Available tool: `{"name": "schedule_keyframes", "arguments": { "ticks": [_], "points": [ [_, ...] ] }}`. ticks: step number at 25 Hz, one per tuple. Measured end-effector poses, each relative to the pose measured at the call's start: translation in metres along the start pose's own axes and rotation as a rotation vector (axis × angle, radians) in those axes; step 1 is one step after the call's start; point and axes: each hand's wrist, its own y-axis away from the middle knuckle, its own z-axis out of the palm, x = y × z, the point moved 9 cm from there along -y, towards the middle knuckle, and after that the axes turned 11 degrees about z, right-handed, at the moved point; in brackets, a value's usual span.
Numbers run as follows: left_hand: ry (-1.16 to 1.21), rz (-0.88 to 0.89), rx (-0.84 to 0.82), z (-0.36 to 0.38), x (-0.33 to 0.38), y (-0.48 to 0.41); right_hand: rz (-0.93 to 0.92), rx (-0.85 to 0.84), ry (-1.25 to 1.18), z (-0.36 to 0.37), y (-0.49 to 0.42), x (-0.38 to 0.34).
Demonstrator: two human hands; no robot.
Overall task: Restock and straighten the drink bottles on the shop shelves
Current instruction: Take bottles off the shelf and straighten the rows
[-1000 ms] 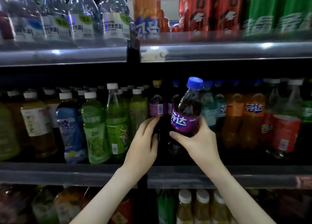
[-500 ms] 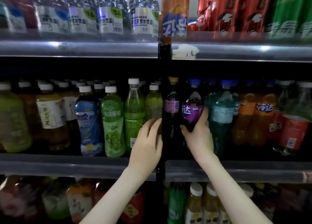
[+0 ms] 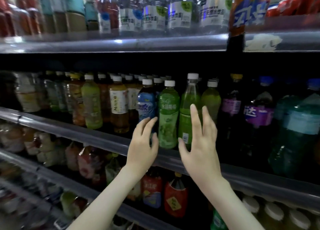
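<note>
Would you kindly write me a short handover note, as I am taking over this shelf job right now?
Left hand: open, holds nothing, fingers in front of the blue bottle; contact unclear.
Right hand: open, holds nothing, raised in front of the tall green bottle.
The grape bottle stands between them at the front of the middle shelf.
Done: the purple bottle stands upright in its row, to the right.
Left: probably straightening these front bottles, then the other rows; those are too blurred to judge.

Right hand (image 3: 202,146) has let go of the purple bottle (image 3: 258,116), now shelved
</note>
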Motion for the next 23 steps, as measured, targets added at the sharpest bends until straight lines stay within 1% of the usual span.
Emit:
{"name": "schedule_keyframes", "arguments": {
  "ticks": [3,7,9,12,15,19,21,23],
  "points": [
    [-0.126,-0.135,0.046,-0.041,-0.064,0.006,-0.057,-0.084,-0.038,0.048,0.001,-0.028],
    [-0.234,-0.394,-0.038,-0.084,-0.166,-0.001,-0.088,-0.127,-0.094,0.111,-0.009,-0.067],
    [-0.296,-0.441,-0.091,-0.092,-0.206,-0.012,-0.1,-0.109,-0.094,0.137,-0.018,-0.088],
    [-0.311,-0.463,-0.177,-0.079,-0.248,-0.023,-0.102,-0.076,-0.078,0.172,-0.028,-0.114],
    [-0.301,-0.499,-0.201,-0.064,-0.274,-0.024,-0.096,-0.106,-0.078,0.206,-0.032,-0.126],
    [-0.14,-0.59,-0.114,-0.066,-0.287,-0.023,-0.098,-0.155,-0.061,0.237,-0.039,-0.138],
    [-0.046,-0.555,-0.064,-0.073,-0.277,-0.021,-0.053,-0.229,-0.133,0.244,-0.045,-0.145],
    [0.018,-0.471,0.014,-0.085,-0.255,-0.018,0.039,-0.332,-0.257,0.248,-0.049,-0.149]
  ]
}}
